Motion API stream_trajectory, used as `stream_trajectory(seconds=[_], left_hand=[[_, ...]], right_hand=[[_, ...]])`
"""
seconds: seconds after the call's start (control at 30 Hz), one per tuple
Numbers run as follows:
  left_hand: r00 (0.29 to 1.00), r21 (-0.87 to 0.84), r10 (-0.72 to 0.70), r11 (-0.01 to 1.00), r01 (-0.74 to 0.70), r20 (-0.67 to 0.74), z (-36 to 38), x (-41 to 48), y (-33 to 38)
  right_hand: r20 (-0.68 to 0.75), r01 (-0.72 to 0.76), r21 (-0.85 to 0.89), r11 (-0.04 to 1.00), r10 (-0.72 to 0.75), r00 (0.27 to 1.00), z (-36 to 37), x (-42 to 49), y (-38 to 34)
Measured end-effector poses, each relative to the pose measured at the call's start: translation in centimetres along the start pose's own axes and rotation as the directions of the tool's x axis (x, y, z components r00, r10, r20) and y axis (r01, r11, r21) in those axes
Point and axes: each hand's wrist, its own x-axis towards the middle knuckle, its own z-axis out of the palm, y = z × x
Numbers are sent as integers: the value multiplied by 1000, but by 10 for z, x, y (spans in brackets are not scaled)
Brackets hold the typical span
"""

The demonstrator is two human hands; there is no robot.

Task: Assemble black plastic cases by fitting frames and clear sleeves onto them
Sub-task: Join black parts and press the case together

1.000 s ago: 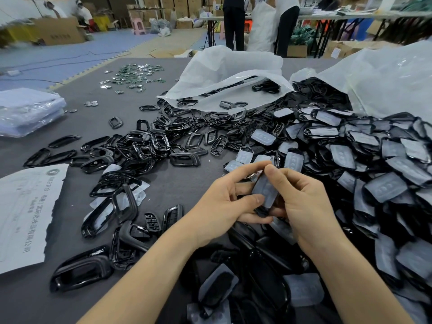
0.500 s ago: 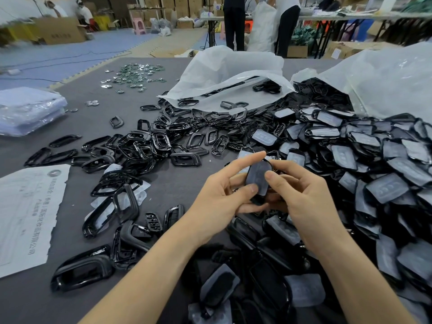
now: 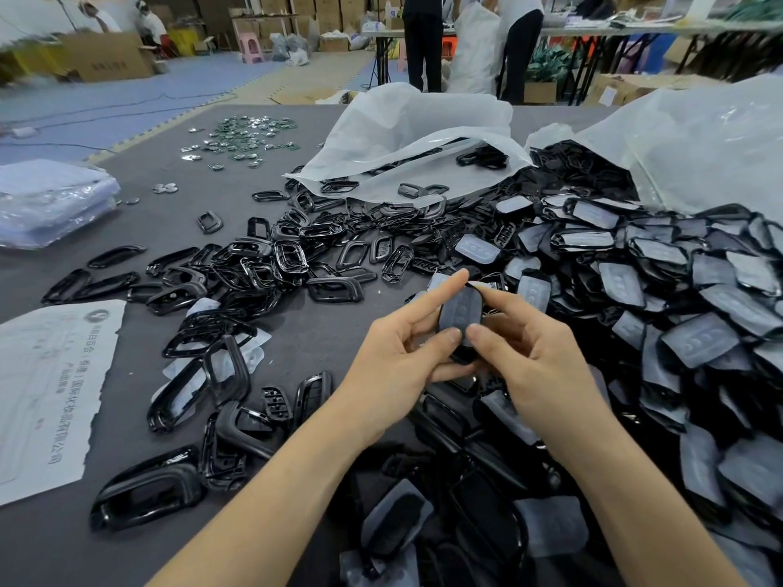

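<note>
Case (image 3: pixel 462 315) pinched upright between both hands' thumbs and forefingers.

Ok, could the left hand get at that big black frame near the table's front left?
Probably yes: the big black frame lies uncovered on the table. But the left hand pinches the case with the right hand, so it must release first.

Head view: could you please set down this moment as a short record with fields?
held item: black case with clear cover facing the camera
left hand: pinches the case, index finger along its left edge
right hand: pinches its right edge
left of hands: loose black frames on grey table
right of hands: heap of sleeved pieces
behind: white bags
far left: printed paper sheet
</note>
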Motion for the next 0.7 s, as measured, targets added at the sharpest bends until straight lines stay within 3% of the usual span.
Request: stream_trajectory(seconds=[0.3, 0.57, 0.7], left_hand=[[999, 82, 29, 996, -31, 24, 2, -2, 0], [999, 97, 21, 995, -25, 36, -1, -2, 0], [998, 146, 9, 989, -19, 65, 1, -3, 2]], right_hand=[[-24, 55, -117, 992, -58, 998, 0, 1, 3], [-63, -35, 56, 998, 39, 997, 2, 1, 5], [-132, -11, 34, 999, 15, 991, 2, 0, 6]])
